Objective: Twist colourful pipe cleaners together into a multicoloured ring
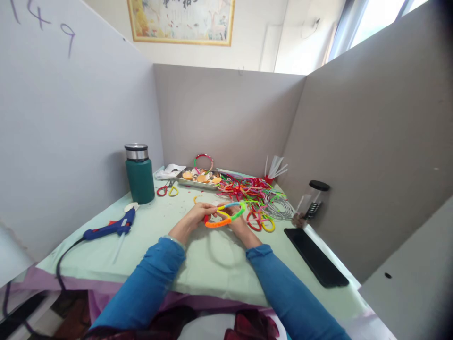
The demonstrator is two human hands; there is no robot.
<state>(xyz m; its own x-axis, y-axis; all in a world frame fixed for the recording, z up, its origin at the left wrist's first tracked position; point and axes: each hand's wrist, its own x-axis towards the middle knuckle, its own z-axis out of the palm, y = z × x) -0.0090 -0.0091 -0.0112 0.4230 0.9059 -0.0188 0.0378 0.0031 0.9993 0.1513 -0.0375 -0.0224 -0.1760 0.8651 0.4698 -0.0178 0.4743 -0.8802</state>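
Note:
A ring (218,224) wrapped in orange, green, blue, yellow and red sections is held up over the middle of the table. My left hand (197,215) pinches its left side, near the red and yellow parts. Behind the ring, my right hand (238,222) has its fingers on the far side, partly hidden by the ring. Just right of my right hand lies a pair of scissors (261,221) with red and yellow handles. A tangle of coloured strips (244,186) lies beyond it.
A blue glue gun (109,229) with a cord and a green bottle (139,179) stand at the left. Behind are a metal tray (201,183) and another ring (196,163). On the right are a black phone (314,257) and a clear jar (311,202). Grey panels (226,113) enclose the table.

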